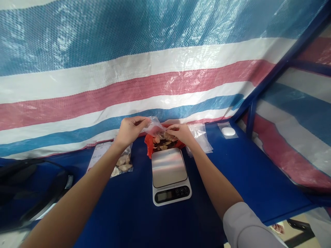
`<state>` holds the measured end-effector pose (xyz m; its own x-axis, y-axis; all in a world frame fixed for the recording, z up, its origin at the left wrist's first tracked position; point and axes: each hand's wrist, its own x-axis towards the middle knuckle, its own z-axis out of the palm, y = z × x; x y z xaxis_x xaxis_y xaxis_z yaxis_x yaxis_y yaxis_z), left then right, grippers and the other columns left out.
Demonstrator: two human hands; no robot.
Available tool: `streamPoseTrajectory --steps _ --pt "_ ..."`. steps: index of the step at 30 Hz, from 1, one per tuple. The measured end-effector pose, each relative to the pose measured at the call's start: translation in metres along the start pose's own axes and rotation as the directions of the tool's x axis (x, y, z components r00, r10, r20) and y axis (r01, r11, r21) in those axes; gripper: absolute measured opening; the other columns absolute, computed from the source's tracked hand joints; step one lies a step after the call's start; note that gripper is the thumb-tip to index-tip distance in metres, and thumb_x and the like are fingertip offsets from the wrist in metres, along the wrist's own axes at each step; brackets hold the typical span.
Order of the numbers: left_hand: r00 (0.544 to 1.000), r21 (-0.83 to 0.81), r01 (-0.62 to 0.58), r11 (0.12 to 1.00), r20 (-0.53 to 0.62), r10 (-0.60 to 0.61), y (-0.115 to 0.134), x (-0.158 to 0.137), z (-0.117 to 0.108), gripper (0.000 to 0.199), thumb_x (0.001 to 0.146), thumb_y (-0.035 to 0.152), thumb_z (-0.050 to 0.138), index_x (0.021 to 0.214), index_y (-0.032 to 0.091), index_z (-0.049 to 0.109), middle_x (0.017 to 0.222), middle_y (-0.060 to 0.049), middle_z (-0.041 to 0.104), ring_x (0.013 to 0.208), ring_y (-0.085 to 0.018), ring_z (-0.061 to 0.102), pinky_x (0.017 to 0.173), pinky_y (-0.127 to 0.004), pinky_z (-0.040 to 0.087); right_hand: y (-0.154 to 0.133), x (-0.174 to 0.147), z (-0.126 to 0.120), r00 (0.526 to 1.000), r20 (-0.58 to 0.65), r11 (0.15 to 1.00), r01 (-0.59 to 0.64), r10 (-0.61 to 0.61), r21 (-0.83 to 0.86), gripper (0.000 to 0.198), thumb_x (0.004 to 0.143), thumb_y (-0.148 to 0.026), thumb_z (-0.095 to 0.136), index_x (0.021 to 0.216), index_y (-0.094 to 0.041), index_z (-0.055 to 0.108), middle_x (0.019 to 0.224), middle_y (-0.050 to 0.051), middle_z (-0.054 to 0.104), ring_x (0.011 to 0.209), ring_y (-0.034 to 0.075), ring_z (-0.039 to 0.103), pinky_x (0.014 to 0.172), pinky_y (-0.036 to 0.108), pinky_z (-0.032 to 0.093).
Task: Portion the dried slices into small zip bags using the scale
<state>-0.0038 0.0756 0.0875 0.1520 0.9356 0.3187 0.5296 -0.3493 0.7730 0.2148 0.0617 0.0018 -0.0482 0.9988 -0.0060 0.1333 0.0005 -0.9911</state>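
My left hand (131, 131) pinches the edge of a clear plastic bag (155, 126) above the back of the scale. Close by, my right hand (181, 133) has thumb and fingers together at the bag's other side; what lies between them is hidden. Beneath both hands sits an open red plastic bag (149, 146) with dried brownish slices (163, 147) in it. In front of it stands a white kitchen scale (172, 198) with a bare metal plate (169, 168).
Left of the scale lie a filled clear bag of pale slices (124, 162) and a phone (99, 153) showing a timer. Flat clear bags (200, 136) are at the right, then a white oval object (228, 131) on clear plastic. Black straps (46, 193) lie far left. Striped sheeting (144, 82) closes the back.
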Motion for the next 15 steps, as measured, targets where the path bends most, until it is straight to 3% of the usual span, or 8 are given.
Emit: streamPoseTrajectory --steps 8,15 --pt "1.000 -0.016 0.028 0.999 0.010 -0.028 -0.003 -0.003 -0.006 0.021 0.077 0.044 0.070 0.074 0.024 0.078 0.074 -0.002 0.076 0.078 -0.023 0.072 0.079 -0.031 0.058 -0.013 -0.010 0.000 0.982 0.136 0.982 -0.150 0.134 0.116 0.020 0.075 -0.039 0.081 0.080 -0.020 0.079 0.071 0.004 0.074 0.065 0.015 0.068 0.058 0.026 0.059" --pt "0.999 -0.004 0.053 0.999 0.011 -0.053 -0.002 -0.005 -0.011 0.021 0.078 0.044 0.069 0.077 0.025 0.078 0.075 -0.002 0.077 0.079 -0.023 0.072 0.080 -0.031 0.059 -0.011 -0.010 -0.001 0.974 0.187 0.984 -0.147 0.125 0.104 0.022 0.075 -0.040 0.081 0.084 -0.020 0.078 0.075 0.004 0.075 0.070 0.016 0.070 0.058 0.026 0.060"
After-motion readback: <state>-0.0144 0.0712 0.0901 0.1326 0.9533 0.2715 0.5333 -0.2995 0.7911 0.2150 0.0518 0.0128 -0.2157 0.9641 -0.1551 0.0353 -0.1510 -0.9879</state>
